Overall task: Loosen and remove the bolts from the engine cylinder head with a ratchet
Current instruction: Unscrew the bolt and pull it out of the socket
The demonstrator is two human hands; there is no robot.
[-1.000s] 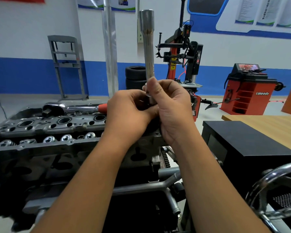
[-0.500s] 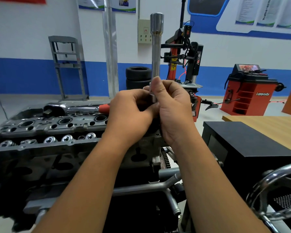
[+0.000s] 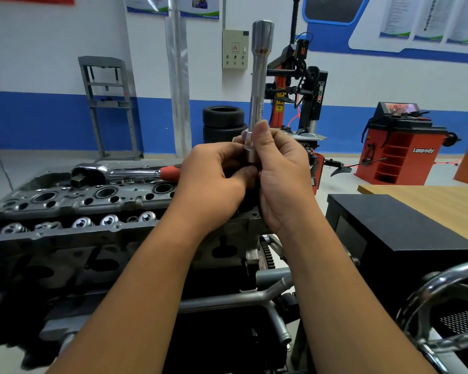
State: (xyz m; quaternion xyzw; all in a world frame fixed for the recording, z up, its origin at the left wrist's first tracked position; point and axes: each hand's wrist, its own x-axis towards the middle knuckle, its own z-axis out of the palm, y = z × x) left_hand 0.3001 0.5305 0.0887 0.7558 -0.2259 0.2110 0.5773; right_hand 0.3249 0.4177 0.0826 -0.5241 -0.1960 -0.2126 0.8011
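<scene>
A long chrome extension bar [image 3: 258,85] stands upright above the right end of the engine cylinder head [image 3: 87,209]. My right hand [image 3: 281,174] grips its lower end, where a short chrome socket [image 3: 250,152] sits. My left hand [image 3: 214,182] pinches something dark just under that socket; what it is stays hidden by my fingers. The ratchet [image 3: 125,172], chrome with a red handle, lies flat along the far edge of the head, touched by neither hand.
A black box [image 3: 405,233] stands to the right of the engine, with a wooden tabletop [image 3: 430,201] behind it. A chrome handwheel [image 3: 443,290] curves at the lower right. Tyres [image 3: 223,122], a tyre changer [image 3: 303,85], a red balancer [image 3: 397,149] and a grey rack [image 3: 106,103] stand by the wall.
The extension bar has shifted slightly right and now stands straighter, and the socket at its foot shows more between my fingers. Both hands stay together. The ratchet has not moved.
</scene>
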